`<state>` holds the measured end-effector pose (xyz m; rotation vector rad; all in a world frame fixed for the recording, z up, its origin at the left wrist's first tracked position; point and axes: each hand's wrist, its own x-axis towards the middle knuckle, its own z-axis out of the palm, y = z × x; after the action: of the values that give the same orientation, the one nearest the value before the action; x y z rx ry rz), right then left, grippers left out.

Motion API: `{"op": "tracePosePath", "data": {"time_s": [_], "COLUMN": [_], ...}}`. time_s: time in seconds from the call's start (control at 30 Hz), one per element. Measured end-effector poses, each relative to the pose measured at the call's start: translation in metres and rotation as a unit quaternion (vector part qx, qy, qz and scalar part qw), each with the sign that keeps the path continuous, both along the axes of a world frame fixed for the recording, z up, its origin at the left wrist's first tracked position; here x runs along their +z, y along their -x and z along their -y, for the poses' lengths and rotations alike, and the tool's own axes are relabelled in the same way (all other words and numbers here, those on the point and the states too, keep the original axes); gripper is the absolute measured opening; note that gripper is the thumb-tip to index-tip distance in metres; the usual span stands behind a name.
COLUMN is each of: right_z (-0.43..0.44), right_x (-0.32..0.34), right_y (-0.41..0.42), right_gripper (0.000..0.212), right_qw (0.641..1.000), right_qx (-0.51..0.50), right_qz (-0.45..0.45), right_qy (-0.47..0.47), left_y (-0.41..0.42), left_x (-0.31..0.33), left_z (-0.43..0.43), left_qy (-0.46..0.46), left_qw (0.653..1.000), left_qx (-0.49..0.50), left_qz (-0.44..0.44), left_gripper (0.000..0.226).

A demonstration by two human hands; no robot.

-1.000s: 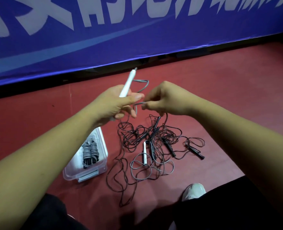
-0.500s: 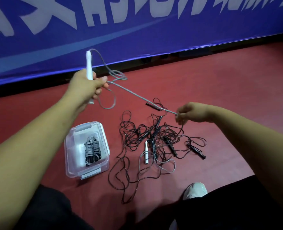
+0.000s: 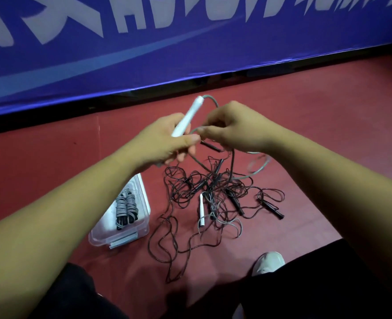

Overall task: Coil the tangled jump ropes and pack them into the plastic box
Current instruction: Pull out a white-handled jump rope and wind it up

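My left hand (image 3: 165, 140) grips a white jump-rope handle (image 3: 188, 117) that points up and away. A grey rope (image 3: 210, 101) loops out of its tip. My right hand (image 3: 234, 127) pinches that grey rope right beside my left thumb. The rope trails down, blurred, to a tangle of dark ropes (image 3: 213, 192) with black handles on the red floor. A second white handle (image 3: 201, 209) lies in the tangle. A clear plastic box (image 3: 142, 217) at the left holds one coiled grey rope (image 3: 125, 209).
A blue banner wall (image 3: 190, 54) runs across the back, close behind the tangle. My white shoe (image 3: 268, 263) and dark trouser legs fill the lower edge. Red floor stretches to the right of the ropes.
My hands were spread apart with the grey rope stretched between them. My right hand has come back up to my left, bringing a length of rope to the handle.
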<state>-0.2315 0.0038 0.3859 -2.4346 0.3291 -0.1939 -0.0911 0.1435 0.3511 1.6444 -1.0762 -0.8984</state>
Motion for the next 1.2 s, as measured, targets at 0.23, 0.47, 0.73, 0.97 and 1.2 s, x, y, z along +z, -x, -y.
{"op": "tracePosePath", "data": {"time_s": [0.23, 0.47, 0.73, 0.97, 1.2], "right_z": [0.048, 0.039, 0.03, -0.003, 0.039], "right_x": [-0.048, -0.031, -0.012, 0.002, -0.029], "right_y": [0.03, 0.025, 0.033, 0.014, 0.029], "right_gripper": [0.029, 0.029, 0.02, 0.022, 0.023], "right_qw": [0.969, 0.995, 0.985, 0.994, 0.966], "right_qx": [0.007, -0.055, -0.089, -0.019, -0.024], "right_qz": [-0.247, -0.04, 0.013, 0.02, -0.142], "right_qy": [0.001, -0.079, -0.148, -0.105, -0.212], "left_y": [-0.025, -0.055, -0.051, 0.004, -0.03], "left_x": [0.004, -0.01, -0.013, 0.001, -0.002], "left_z": [-0.006, -0.005, -0.011, 0.001, -0.001], "left_qy": [0.056, 0.033, 0.001, 0.016, 0.064], "left_qw": [0.985, 0.946, 0.942, 0.999, 0.974], "left_qx": [0.164, 0.319, 0.309, 0.027, 0.211], "left_qz": [0.002, -0.044, 0.129, -0.024, 0.049], "left_gripper": [0.029, 0.027, 0.037, 0.028, 0.029]}}
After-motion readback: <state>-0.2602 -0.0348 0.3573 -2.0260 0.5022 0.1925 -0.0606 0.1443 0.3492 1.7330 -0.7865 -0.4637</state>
